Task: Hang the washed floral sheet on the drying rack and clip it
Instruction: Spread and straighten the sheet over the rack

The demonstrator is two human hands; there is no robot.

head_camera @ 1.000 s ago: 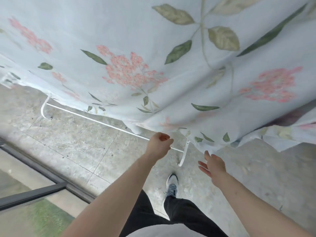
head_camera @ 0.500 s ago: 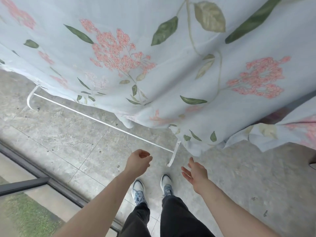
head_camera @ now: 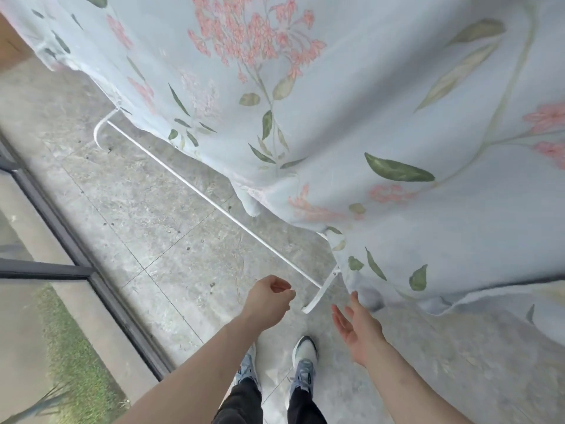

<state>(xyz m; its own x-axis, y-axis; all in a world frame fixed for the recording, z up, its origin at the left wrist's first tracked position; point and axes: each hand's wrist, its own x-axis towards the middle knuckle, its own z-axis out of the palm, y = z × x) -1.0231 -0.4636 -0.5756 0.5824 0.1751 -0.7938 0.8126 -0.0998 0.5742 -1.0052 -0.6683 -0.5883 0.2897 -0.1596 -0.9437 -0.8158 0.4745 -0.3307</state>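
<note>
Floral sheet (head_camera: 382, 111) over drying rack (head_camera: 214, 197); 2 hands, seemingly empty, below.

Grey mottled tiled floor (head_camera: 159, 215), dark metal door frame (head_camera: 101, 292) at left, grass (head_camera: 70, 356) beyond glass, soft daylight
</note>
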